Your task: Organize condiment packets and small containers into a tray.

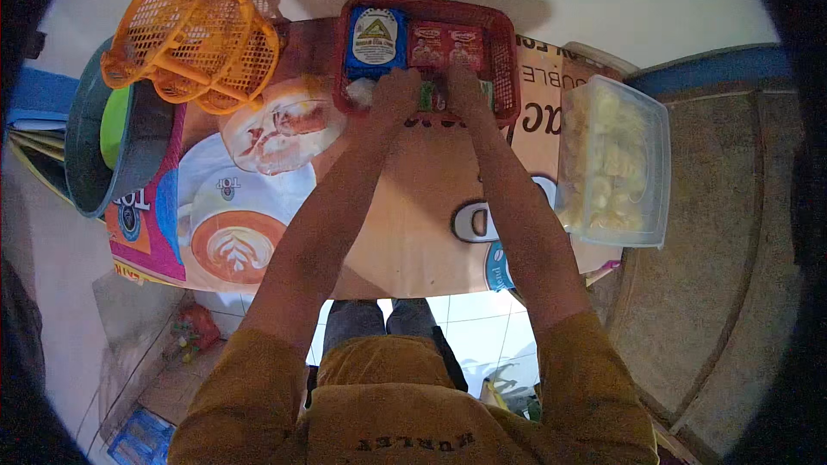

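Observation:
A red plastic basket (507, 71) stands at the far edge of the table, with both hands reaching in over its near side. Inside, a blue pack with a white label (375, 39) lies at the back left, and two red packets (446, 45) are side by side to its right. My left hand (399, 93) is at the front, beside a whitish item (360, 92). My right hand (468, 93) is to its right, below the red packets. Between the hands small green and dark items (434, 97) show in part. The fingertips are hidden, so any hold cannot be told.
Orange plastic baskets (194, 39) stand at the left, near a dark green basin (84, 142) with a bright green item inside. A clear plastic container (656, 161) with pale yellowish contents is at the right. A printed sheet (400, 226) covers the table.

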`<state>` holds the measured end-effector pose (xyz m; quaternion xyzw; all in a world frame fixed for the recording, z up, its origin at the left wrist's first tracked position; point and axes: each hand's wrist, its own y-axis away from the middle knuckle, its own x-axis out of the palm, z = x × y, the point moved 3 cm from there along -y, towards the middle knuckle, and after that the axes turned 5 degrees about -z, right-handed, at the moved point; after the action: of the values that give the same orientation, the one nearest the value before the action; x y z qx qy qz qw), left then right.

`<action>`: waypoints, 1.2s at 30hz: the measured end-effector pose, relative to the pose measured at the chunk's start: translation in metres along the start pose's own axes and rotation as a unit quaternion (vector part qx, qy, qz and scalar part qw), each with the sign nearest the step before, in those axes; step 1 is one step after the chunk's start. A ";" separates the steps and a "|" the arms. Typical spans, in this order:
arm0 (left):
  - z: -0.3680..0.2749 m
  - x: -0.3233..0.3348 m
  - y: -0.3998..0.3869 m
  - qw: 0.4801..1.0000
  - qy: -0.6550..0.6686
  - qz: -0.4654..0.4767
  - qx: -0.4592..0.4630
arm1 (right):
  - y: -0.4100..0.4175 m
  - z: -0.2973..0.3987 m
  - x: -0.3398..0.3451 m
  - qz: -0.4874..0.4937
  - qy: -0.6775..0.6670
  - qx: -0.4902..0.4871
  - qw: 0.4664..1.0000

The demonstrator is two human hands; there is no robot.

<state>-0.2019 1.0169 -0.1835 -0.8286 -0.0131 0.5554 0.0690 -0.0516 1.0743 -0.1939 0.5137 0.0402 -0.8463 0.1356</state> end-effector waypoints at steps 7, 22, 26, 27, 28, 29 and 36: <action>0.007 0.013 -0.007 0.994 0.037 0.080 -0.062 | 0.001 0.004 0.009 0.016 0.192 -0.161 0.968; -0.027 -0.066 0.059 0.959 0.264 -0.083 -0.060 | 0.060 0.038 -0.041 -0.218 -0.152 -0.101 0.959; -0.011 -0.044 0.136 0.869 0.462 -0.056 -0.167 | 0.137 0.074 -0.069 -0.163 -0.266 0.033 0.950; 0.006 -0.028 0.165 0.900 0.395 -0.103 -0.151 | 0.154 0.080 -0.065 -0.168 -0.221 0.022 0.960; 0.008 -0.017 0.192 0.924 0.332 -0.140 -0.130 | 0.177 0.074 -0.062 -0.178 -0.169 0.020 0.969; 0.000 -0.023 0.211 0.909 0.382 -0.120 -0.118 | 0.198 0.058 -0.048 -0.181 -0.190 0.023 0.965; -0.010 -0.047 0.306 0.763 0.522 0.037 -0.378 | 0.313 0.047 -0.009 -0.030 -0.326 0.145 0.934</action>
<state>-0.2270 0.7079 -0.1763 -0.9494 -0.1528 -0.0113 -0.2744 -0.0031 0.7654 -0.1421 0.2225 -0.1142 -0.9674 0.0396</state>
